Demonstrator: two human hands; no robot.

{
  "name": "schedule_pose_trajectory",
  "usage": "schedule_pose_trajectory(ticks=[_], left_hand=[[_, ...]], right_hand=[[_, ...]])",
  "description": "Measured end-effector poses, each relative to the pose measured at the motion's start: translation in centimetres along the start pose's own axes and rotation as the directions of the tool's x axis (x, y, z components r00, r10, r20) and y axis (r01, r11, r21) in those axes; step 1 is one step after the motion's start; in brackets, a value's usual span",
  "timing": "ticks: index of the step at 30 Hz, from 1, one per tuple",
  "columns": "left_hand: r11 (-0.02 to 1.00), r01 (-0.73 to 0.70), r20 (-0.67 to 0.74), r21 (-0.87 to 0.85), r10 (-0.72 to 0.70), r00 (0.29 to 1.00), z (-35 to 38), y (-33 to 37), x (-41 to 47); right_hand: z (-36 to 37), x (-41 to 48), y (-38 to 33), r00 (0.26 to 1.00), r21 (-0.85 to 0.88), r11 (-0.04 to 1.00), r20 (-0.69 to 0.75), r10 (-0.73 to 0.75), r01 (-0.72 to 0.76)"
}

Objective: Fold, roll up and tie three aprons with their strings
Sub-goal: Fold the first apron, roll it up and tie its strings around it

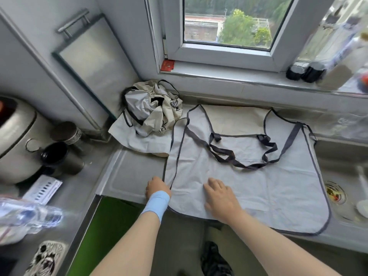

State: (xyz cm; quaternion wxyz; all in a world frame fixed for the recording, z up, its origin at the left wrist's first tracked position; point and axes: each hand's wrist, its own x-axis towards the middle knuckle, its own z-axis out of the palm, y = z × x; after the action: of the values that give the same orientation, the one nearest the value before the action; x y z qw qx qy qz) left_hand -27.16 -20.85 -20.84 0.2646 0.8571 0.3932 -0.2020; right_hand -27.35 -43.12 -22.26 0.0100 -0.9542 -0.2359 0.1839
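Cream crumpled aprons (151,110) wait rear left. The left hand (157,188) meets the grey apron (258,182) at its left edge, grip unclear. The right hand (219,196) presses flat on it, spread over the surface (129,170). Seemingly 0 of 3 are folded.

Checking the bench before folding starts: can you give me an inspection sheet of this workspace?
Surface: steel kitchen counter, steel sink at right.
Job's things: light grey dark-trimmed apron spread flat, overhanging the sink, its dark straps loose on top; crumpled cream-and-grey cloth pile in the back corner.
Clutter: silver rice cooker, black mug, clear plastic bottle.
Grips: left hand at the apron's left edge, fingers hidden; right hand flat on the apron.
Cables: nothing seen.
Surroundings: white-framed window, black-capped bottles on the sill.
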Motion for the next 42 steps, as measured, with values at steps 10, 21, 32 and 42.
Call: schedule_pose_trajectory(ticks=[10, 21, 32, 42], left_hand=[[0.647, 0.291, 0.492, -0.704, 0.149, 0.858, -5.6, -0.2, -2.0], [0.800, -0.250, 0.569, -0.545, 0.573, 0.590, -5.1, 10.5, -9.8], [0.784, -0.619, 0.581, -0.038, 0.522, 0.625, 1.3, 14.7, -8.7], [0.722, -0.623, 0.317, 0.300, 0.540, 0.779, 1.0, 20.8, 0.7]], right_hand=[[-1.7, -0.6, -3.1, 0.994, 0.206, 0.978, 0.111, 0.012, -0.035], [-14.1, 0.9, 1.7, 0.887, 0.921, -0.107, 0.390, 0.247, -0.375], [-8.6, -0.7, 12.0, 0.709, 0.383, 0.597, 0.399, 0.582, -0.705], [-12.9, 8.7, 13.3, 0.913, 0.434, 0.854, -0.145, 0.381, -0.287]])
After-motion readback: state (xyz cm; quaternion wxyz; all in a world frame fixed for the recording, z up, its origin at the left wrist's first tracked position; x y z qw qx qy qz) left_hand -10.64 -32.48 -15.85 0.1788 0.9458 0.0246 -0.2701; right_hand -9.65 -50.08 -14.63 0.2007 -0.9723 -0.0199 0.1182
